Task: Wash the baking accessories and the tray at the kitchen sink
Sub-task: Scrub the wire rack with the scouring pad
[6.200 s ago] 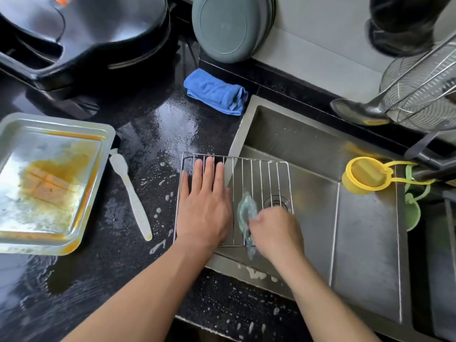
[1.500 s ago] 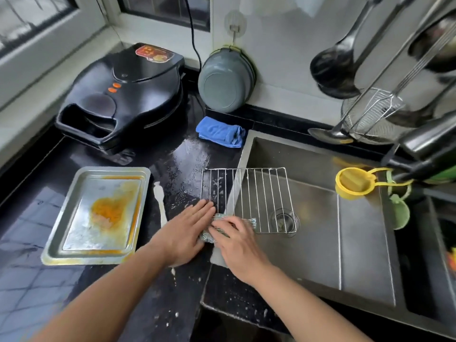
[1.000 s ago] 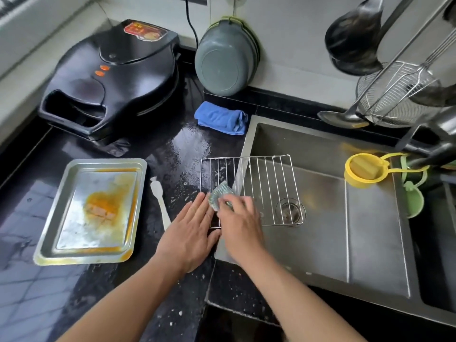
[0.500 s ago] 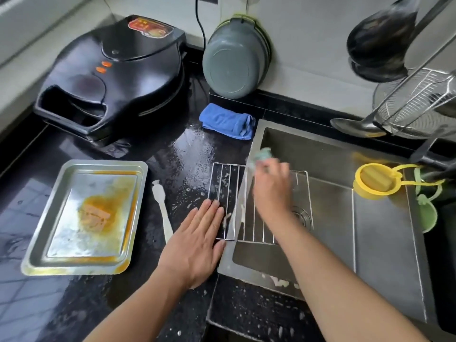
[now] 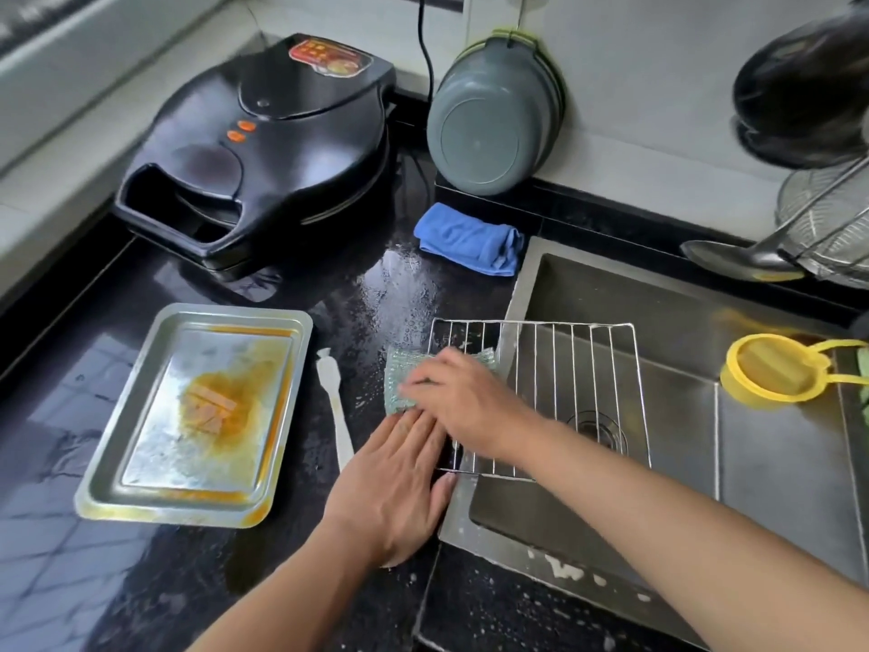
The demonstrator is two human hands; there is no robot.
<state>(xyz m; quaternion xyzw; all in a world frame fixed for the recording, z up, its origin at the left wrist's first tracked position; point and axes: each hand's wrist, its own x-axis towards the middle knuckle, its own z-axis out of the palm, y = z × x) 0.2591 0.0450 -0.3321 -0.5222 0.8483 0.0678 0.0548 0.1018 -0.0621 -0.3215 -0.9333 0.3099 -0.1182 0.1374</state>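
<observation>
Right now you scrub the wire rack [image 5: 564, 392] across the sink's [image 5: 776, 463] left edge: your right hand [image 5: 463, 400] grips the scouring pad [image 5: 399, 383], your left hand [image 5: 395, 487] presses flat. Next, the greasy tray [image 5: 141, 491] left of the sink probably needs scrubbing.

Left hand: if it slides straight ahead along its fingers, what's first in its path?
The left hand lies flat, fingers pointing away. First in line looks to be the right hand pressing the scrub cloth at the wire rack edge; depth unclear.
</observation>
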